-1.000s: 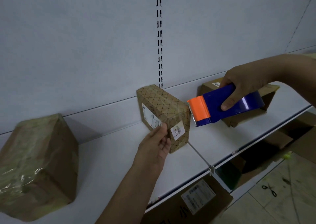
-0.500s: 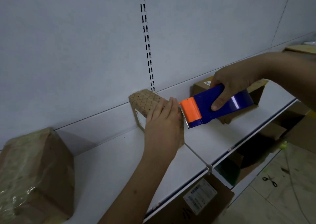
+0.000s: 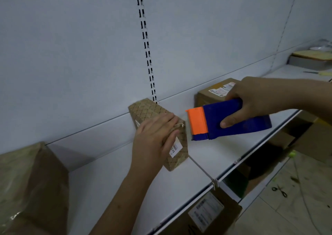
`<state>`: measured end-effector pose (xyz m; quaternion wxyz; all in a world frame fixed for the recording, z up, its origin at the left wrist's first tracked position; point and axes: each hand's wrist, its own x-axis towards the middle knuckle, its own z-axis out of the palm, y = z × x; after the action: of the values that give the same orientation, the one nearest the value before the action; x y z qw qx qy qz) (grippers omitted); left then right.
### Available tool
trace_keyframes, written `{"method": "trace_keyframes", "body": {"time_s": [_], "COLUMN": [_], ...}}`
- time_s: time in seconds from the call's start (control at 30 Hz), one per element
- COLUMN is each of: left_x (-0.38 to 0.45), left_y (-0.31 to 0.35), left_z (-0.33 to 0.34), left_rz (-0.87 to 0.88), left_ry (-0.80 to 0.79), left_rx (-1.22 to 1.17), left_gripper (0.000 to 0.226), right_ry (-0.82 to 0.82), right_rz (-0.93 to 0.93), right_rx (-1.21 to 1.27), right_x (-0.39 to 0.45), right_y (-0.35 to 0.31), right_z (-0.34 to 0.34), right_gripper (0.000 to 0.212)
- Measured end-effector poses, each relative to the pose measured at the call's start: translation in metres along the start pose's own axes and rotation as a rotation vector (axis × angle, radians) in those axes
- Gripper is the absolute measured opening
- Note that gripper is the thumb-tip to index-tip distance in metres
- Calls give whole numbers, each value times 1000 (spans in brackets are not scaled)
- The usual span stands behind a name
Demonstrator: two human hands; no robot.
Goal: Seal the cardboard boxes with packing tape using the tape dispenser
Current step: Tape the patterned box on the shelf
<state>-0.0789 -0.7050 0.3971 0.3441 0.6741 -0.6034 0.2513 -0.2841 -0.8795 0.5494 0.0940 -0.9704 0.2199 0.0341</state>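
White metal shelf (image 3: pixel 111 172) | small diamond-patterned cardboard box (image 3: pixel 177 155) stands mid-shelf | left hand (image 3: pixel 154 137), fingers straight, presses it steady | right hand (image 3: pixel 251 101) grips blue-and-orange tape dispenser (image 3: pixel 224 121), blade beside box, likely to cut tape

Left hand (image 3: pixel 154 137) flat, fingers extended, right hand (image 3: pixel 251 100) curled in grip

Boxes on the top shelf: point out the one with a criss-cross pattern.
The small box under the left hand, beside the tape dispenser. The big box and the labelled box are plain brown.
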Motion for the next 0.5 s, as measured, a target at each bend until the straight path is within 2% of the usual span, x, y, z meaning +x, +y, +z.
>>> {"method": "trace_keyframes", "body": {"time_s": [0.1, 0.23, 0.4, 0.5], "left_x": [0, -2, -2, 6], "left_y": [3, 8, 12, 26], "left_z": [4, 9, 13, 8], "left_rz": [19, -1, -44, -178], "left_ry": [27, 89, 164, 157], "left_rx": [-36, -104, -212, -178], "left_gripper": [36, 34, 31, 33], "right_ry": [31, 68, 217, 245], "right_rz": [14, 77, 99, 128], "right_rx": [-129, -242, -434, -461], "right_x": [-6, -13, -2, -5], "right_y": [3, 2, -16, -22], "right_z": [3, 8, 31, 36], "right_gripper": [75, 80, 67, 62]}}
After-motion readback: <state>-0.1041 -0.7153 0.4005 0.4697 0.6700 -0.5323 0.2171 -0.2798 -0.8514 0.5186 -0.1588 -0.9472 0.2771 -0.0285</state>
